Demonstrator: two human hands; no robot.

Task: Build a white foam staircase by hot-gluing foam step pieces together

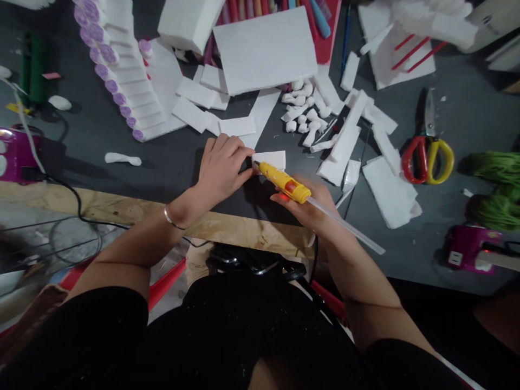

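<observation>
My right hand (311,206) is wrapped round a yellow hot glue gun (286,183) with a long clear glue stick out of its back end. The gun's nozzle points left, at the end of a small white foam strip (270,159). Thumb and fingertips of my left hand (224,165) pinch the left end of that strip, close by the nozzle. Just beyond my left hand lie more white foam strips (236,126). Whether any glue has come out is too small to make out.
Beyond my hands are a white foam block (266,51), a stepped foam piece with purple rolls (122,70), and small twisted white pieces (303,103). Red-and-yellow scissors (427,146), green yarn (498,187) and a purple power socket (473,249) lie right; a black cord (77,200) crosses the table edge left.
</observation>
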